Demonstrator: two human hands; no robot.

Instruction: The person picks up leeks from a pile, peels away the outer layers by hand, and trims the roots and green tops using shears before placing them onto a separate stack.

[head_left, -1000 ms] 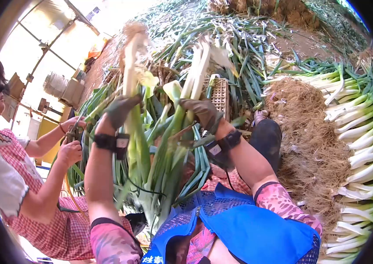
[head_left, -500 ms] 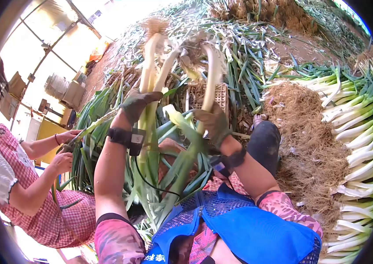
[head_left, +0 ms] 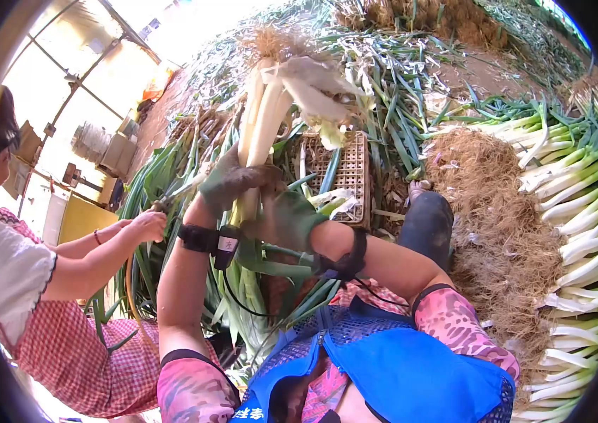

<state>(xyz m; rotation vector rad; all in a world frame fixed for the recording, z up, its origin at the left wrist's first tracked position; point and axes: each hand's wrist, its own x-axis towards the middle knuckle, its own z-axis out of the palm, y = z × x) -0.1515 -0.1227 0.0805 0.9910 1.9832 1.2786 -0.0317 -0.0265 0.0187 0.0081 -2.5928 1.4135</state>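
My left hand (head_left: 230,182), in a dark glove, is wrapped around the white shanks of a few leeks (head_left: 269,121) held roots up in front of me. My right hand (head_left: 290,217), also gloved and somewhat blurred, closes on the same stalks just below and to the right. A loose pale outer layer (head_left: 316,88) hangs to the right from near the root end. The brown roots (head_left: 271,44) are at the top. Green leaves (head_left: 246,310) trail down towards my lap.
Trimmed leeks (head_left: 577,261) lie in a long row at the right, beside heaped dry roots (head_left: 496,211). A plastic crate (head_left: 355,166) stands ahead. At the left, a co-worker (head_left: 73,282) in a checked apron handles a leek. Leaf scraps (head_left: 398,92) cover the ground.
My right hand has moved left and down with its leek, joining the stalks in my left hand. The pale layer now hangs loose. The co-worker's hands have shifted right.
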